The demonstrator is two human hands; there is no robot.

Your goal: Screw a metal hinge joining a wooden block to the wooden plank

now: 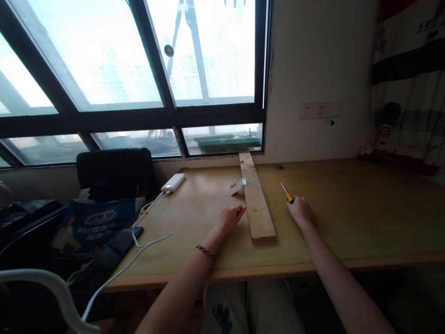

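Note:
A long wooden board (259,204) lies on the table, its far end by the window frame. A metal hinge (243,182) sits at the board's left edge and joins it to a small wooden piece (237,187), which is tilted. My left hand (231,218) is closed beside the board's left edge, fingertips pinched close to it; whatever they hold, if anything, is too small to make out. To the right of the board, my right hand (299,209) rests on the table, wrapped round a screwdriver (289,196) with a yellow and black handle. Its shaft points away from me.
A white power bank (173,183) with white cables lies at the table's (347,208) left side. A black chair (116,169) with a blue bag (100,222) stands left of the table. Behind are a window and a wall socket (314,111). A curtain (406,88) hangs at right.

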